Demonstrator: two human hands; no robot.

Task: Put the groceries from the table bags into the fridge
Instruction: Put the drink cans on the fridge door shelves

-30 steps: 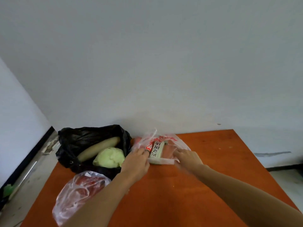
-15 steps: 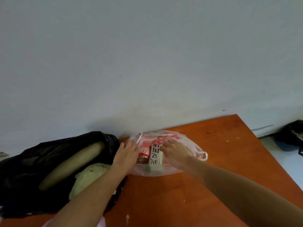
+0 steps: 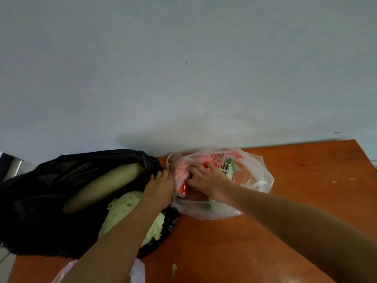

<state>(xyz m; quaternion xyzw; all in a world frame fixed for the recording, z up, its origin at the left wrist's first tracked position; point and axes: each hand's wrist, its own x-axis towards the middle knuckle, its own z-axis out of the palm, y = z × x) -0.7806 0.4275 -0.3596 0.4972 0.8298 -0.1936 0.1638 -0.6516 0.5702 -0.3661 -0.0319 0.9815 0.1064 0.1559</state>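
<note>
Now the left grip (image 3: pixel 161 186) pinches the soft clear bag (image 3: pixel 255 176). The right grip (image 3: pixel 208 178) is by the red can (image 3: pixel 182 188); I cannot tell if it holds it. The can looks hard and slippery, so grab its middle.

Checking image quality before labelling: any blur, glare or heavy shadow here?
Head view: soft, the right hand slightly smeared; a bright glint on the red can in the clear bag; the black bag dark inside, detail lost; soft shadow on the wall.
</note>
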